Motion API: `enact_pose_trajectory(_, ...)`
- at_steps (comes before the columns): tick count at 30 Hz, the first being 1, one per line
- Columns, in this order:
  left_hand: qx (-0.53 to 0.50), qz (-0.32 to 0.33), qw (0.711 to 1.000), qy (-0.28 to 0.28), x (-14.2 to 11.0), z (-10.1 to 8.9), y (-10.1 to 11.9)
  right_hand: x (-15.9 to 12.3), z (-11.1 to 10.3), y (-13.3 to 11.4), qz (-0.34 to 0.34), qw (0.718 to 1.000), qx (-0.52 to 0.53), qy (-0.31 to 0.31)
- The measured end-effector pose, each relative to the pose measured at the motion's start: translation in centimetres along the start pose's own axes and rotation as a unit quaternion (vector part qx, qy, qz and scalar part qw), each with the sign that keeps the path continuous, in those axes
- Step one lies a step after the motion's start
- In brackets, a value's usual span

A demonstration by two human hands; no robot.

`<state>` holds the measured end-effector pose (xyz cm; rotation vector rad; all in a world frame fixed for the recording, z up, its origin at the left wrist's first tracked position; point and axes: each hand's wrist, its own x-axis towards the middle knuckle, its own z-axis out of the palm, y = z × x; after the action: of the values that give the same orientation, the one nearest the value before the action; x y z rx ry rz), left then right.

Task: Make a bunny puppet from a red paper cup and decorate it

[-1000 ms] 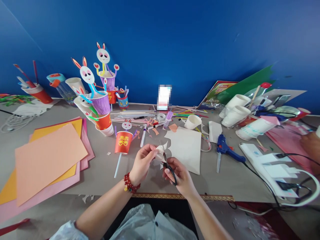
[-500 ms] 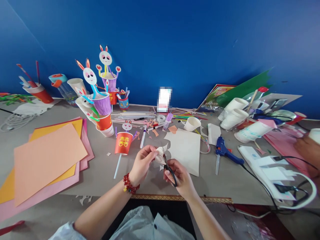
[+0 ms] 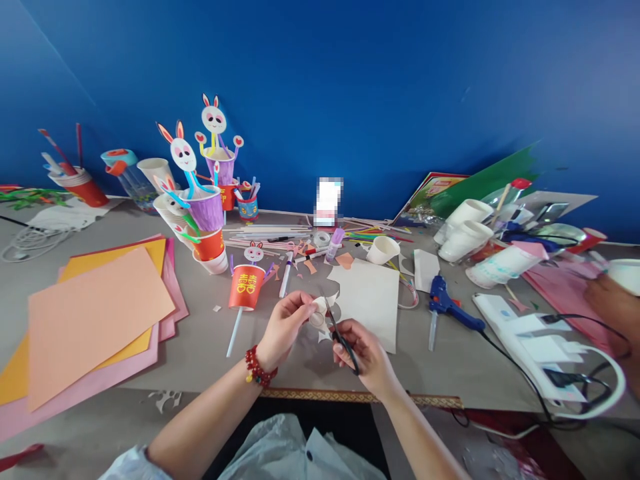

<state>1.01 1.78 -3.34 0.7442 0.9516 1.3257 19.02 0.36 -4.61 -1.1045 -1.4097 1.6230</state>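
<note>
My left hand [image 3: 287, 327] pinches a small piece of white paper [image 3: 318, 319] with a circle drawn on it, held above the table. In my right hand [image 3: 364, 352] is a pair of black-handled scissors [image 3: 345, 347], its blades pointing up and left beside the paper. Whether the blades touch the paper is hard to tell. Just behind lies a large white sheet [image 3: 370, 300] with a ragged cut edge. Left of my hands, a red paper cup [image 3: 247, 287] with a rabbit face on top stands on a pale straw.
Coloured paper sheets [image 3: 100, 313] are stacked at the left. Behind them rise rabbit figures on purple cups [image 3: 206, 210]. A blue glue gun [image 3: 453, 307] and a white power strip [image 3: 530, 353] with cables lie right. Scraps, markers and straws [image 3: 270, 230] stretch along the back.
The scissors have drawn slightly back to the right and down from the paper, along with my right hand. My left hand keeps its pinch in nearly the same place.
</note>
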Motion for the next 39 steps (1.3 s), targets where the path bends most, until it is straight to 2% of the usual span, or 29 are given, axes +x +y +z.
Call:
enact_pose_trajectory(8,-0.015,-0.013,0.999,-0.032,0.1,-0.2,-0.3,0.0,-0.4,-0.2,0.024,1.000,-0.007,-0.003)
enact_pose_trajectory(27,-0.013,-0.012,0.999,-0.049,0.0,-0.1,0.0,-0.3,-1.7,-0.7,0.058,0.998,0.000,-0.002)
enact_pose_trajectory(39,-0.010,-0.002,0.998,-0.066,0.1,-0.2,-0.2,-0.4,-1.9,0.0,0.060,0.998,-0.012,0.001)
